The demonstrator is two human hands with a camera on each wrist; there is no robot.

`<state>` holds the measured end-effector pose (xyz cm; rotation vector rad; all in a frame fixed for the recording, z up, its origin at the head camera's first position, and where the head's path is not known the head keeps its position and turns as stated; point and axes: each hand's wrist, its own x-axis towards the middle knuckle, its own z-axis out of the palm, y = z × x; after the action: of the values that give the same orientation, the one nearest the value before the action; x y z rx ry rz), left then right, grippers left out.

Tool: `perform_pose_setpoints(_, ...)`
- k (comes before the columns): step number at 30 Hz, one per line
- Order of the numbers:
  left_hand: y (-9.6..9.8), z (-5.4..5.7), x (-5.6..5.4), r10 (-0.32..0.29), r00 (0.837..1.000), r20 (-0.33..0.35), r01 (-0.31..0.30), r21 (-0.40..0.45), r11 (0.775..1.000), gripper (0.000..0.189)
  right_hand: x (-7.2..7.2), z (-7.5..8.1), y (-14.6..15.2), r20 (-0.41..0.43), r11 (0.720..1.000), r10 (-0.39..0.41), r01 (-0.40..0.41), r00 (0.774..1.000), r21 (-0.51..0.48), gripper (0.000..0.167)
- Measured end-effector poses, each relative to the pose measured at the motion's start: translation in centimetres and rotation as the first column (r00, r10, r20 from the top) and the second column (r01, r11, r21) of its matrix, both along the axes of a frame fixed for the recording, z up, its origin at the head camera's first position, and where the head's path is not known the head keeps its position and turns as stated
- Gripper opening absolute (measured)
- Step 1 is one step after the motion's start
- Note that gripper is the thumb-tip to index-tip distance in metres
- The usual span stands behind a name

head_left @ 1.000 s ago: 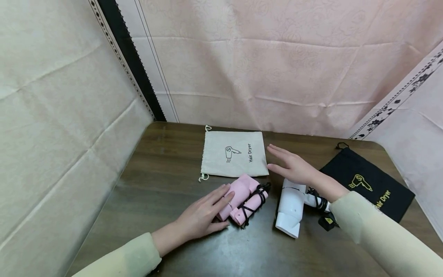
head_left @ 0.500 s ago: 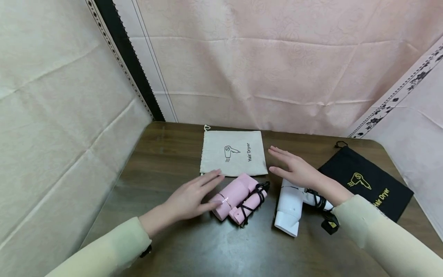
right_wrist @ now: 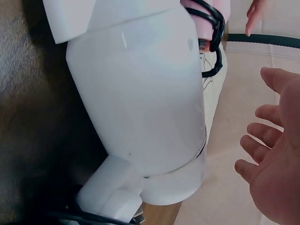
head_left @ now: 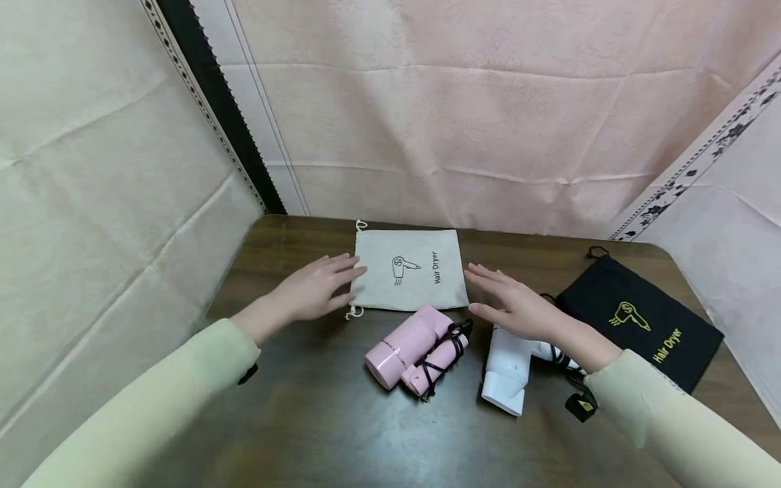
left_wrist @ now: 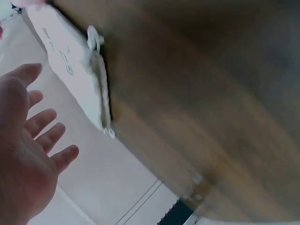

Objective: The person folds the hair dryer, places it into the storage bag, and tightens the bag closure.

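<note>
A cream drawstring bag [head_left: 378,285] printed "Hair Dryer" lies flat near the table's back edge. My left hand [head_left: 314,288] is at its left edge, fingers extended and holding nothing; the left wrist view shows the bag [left_wrist: 70,61] beyond the spread fingers. At the bag's right edge is my right hand [head_left: 512,301], also with straight fingers and nothing in them. In front of the bag lies a pink folding hair dryer [head_left: 405,346], its black cord wound round the handle. A white hair dryer [head_left: 508,369] sits below my right hand, large in the right wrist view [right_wrist: 140,93].
A black drawstring bag [head_left: 641,318] with gold print lies at the right, partly behind the right forearm. A black plug [head_left: 581,405] rests beside the white dryer. Cloth curtains [head_left: 427,115] stand behind and beside the brown table [head_left: 317,420].
My left hand has left the pink hair dryer and moved up and left to the cream bag's left edge. The right hand has stayed nearly in place by the bag's right edge.
</note>
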<state>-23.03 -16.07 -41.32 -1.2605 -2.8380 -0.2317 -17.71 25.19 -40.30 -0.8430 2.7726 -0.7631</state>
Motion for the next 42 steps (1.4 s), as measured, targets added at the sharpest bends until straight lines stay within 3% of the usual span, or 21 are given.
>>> perform_pose_setpoints(5,0.0,0.4,-2.0,-0.006,1.0,-0.019,0.004,-0.133,0.991,0.056,0.6,0.0,-0.6,-0.015,1.0,0.025,-0.025,1.0,-0.012,0.064)
perform_pose_setpoints(10,0.3,0.4,-3.3,-0.001,1.0,-0.019,-0.004,-0.227,0.974,0.058,1.4,-0.3,-1.3,-0.031,0.998,0.052,-0.052,0.998,-0.018,0.064)
perform_pose_setpoints(20,1.2,-1.0,-5.3,0.008,1.0,-0.016,-0.013,-0.327,0.945,0.051,3.2,-0.9,-2.9,-0.102,0.99,0.128,-0.134,0.986,-0.051,0.062)
perform_pose_setpoints(30,1.7,-1.7,-5.9,0.016,1.0,0.023,-0.006,-0.386,0.923,0.047,4.9,-1.9,-5.0,-0.248,0.97,0.233,-0.241,0.94,-0.006,0.061)
perform_pose_setpoints(38,1.8,-2.0,-5.8,0.015,0.998,0.055,0.008,-0.396,0.918,0.045,5.5,-2.2,-6.5,-0.255,0.955,0.287,-0.297,0.923,0.002,0.064)
perform_pose_setpoints(42,1.7,-2.0,-5.7,0.007,0.998,0.059,0.016,-0.373,0.928,0.044,5.6,-2.4,-7.4,-0.268,0.947,0.315,-0.321,0.91,0.025,0.063)
